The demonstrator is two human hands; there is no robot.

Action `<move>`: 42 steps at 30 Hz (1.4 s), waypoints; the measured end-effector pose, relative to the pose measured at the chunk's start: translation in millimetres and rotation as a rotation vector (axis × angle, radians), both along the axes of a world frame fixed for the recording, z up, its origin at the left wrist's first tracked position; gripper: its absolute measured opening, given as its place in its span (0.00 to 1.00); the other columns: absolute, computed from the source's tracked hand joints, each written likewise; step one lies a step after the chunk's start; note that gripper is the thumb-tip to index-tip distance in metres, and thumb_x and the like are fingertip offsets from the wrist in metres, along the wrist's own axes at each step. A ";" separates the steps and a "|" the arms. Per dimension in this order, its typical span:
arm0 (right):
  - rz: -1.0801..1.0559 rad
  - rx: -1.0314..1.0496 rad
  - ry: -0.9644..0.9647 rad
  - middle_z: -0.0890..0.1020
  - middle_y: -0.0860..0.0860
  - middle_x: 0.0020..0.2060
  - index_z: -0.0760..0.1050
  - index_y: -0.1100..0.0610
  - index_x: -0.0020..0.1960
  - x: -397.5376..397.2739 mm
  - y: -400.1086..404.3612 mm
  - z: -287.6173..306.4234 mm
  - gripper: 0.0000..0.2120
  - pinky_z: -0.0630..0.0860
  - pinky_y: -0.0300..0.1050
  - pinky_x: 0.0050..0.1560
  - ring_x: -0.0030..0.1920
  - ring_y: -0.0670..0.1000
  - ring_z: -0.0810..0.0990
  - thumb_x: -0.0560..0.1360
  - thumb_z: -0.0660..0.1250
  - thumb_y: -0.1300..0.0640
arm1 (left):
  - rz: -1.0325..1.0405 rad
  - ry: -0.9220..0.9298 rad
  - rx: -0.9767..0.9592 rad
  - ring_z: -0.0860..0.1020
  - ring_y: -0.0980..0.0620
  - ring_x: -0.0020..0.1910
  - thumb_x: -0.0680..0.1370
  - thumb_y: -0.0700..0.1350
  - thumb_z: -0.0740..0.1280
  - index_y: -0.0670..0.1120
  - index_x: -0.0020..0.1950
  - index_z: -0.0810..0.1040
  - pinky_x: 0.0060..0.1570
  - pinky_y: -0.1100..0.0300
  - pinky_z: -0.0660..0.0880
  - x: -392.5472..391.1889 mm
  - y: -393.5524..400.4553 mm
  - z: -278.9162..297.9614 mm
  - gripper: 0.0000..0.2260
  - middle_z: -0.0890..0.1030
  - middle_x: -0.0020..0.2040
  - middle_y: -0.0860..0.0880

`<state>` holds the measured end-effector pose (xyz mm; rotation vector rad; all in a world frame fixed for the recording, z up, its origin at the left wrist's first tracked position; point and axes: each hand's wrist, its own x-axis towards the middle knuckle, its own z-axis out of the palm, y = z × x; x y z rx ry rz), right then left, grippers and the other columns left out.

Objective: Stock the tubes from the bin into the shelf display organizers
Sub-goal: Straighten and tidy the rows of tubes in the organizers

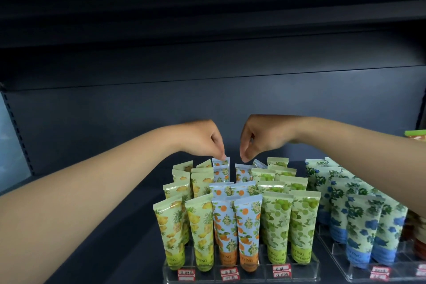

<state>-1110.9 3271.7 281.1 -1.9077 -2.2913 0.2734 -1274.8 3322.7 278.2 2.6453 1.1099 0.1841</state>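
Observation:
A clear organizer [239,276] on the dark shelf holds upright tubes in rows: yellow pineapple tubes [170,233] on the left, orange-print tubes [224,226] in the middle, green-print tubes [276,221] on the right. My left hand [205,139] pinches the top edge of the rearmost orange-print tube [220,162] in the back row. My right hand [258,138] hovers just above the neighbouring back tube [243,171], fingers curled downward and holding nothing. The bin is not in view.
A second clear organizer [359,276] to the right carries blue-flower tubes [359,226]. Red-and-white price labels [228,274] line the organizers' front. A dark back panel [161,103] stands behind. More products [417,137] peek in at the far right.

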 end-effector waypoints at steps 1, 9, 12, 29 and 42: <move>0.002 -0.017 -0.014 0.83 0.42 0.41 0.83 0.51 0.43 -0.1 4.1 -1.7 0.03 0.69 0.32 0.43 0.44 0.41 0.78 0.70 0.73 0.54 | 0.000 0.022 0.001 0.75 0.60 0.40 0.74 0.48 0.70 0.48 0.48 0.84 0.45 0.65 0.71 2.5 3.2 -1.5 0.07 0.79 0.37 0.60; 0.014 -0.069 -0.068 0.81 0.45 0.40 0.83 0.58 0.47 -2.9 18.8 -8.2 0.08 0.73 0.38 0.51 0.44 0.44 0.79 0.70 0.73 0.56 | -0.021 0.137 0.014 0.75 0.58 0.42 0.73 0.48 0.71 0.47 0.48 0.84 0.47 0.64 0.70 18.8 19.9 -12.4 0.08 0.81 0.42 0.56; 0.024 -0.082 -0.086 0.82 0.45 0.40 0.83 0.58 0.47 -3.4 20.2 -10.4 0.08 0.73 0.39 0.52 0.44 0.44 0.79 0.71 0.73 0.55 | -0.023 0.182 0.019 0.73 0.59 0.37 0.72 0.49 0.72 0.47 0.45 0.84 0.40 0.64 0.68 21.5 21.5 -14.8 0.07 0.78 0.35 0.59; 0.146 0.085 -0.098 0.77 0.43 0.33 0.83 0.54 0.48 -24.5 -1.1 -8.8 0.08 0.64 0.29 0.32 0.32 0.42 0.71 0.71 0.72 0.53 | 0.023 0.169 0.133 0.71 0.52 0.39 0.73 0.46 0.70 0.49 0.44 0.79 0.40 0.61 0.67 21.6 7.8 -15.5 0.03 0.75 0.37 0.52; 0.061 0.056 -0.046 0.76 0.43 0.28 0.76 0.47 0.32 -23.8 -18.0 -7.1 0.09 0.64 0.28 0.28 0.29 0.42 0.70 0.69 0.73 0.51 | -0.042 0.077 -0.021 0.71 0.63 0.32 0.73 0.45 0.71 0.48 0.48 0.84 0.30 0.78 0.64 11.9 -3.4 -6.9 0.05 0.76 0.32 0.61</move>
